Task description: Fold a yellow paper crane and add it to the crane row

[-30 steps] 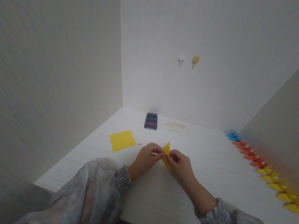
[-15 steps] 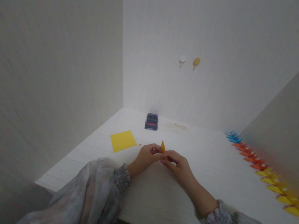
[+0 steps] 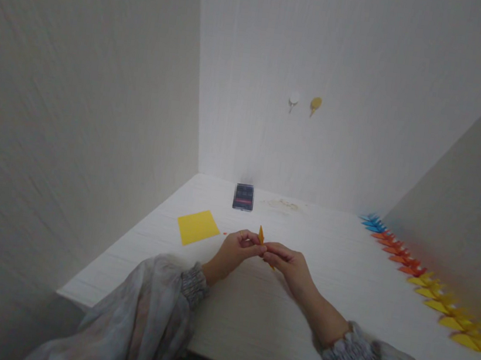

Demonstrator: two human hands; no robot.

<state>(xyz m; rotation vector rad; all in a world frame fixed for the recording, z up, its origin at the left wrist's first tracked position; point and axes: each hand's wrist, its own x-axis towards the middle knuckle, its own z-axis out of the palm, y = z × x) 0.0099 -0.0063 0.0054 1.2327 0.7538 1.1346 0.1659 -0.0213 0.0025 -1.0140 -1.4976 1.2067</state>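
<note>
A small folded piece of orange-yellow paper [image 3: 261, 235] is pinched between my two hands above the table. My left hand [image 3: 237, 253] grips it from the left with thumb and fingers pressed together. From the other side my right hand [image 3: 289, 264] pinches the same paper, its fingertips meeting those of the left. One pointed end sticks up above the fingers, and another tip shows below the right thumb. The middle of the fold is hidden by my fingers. Left of my hands, a flat yellow paper sheet [image 3: 197, 227] lies on the table.
A dark phone-like device [image 3: 244, 197] lies near the back wall. Along the right wall runs a row of folded paper figures, blue [image 3: 373, 223], red-orange [image 3: 399, 251] and yellow [image 3: 441, 302]. Two hooks, white [image 3: 294, 98] and gold [image 3: 316, 103], are on the wall. A tiny orange scrap [image 3: 225, 233] lies beside the sheet.
My right fingers have shifted on the folded paper and closed nearer the left fingertips. A lower tip of the paper now shows beneath the right thumb. The view has tilted very slightly.
</note>
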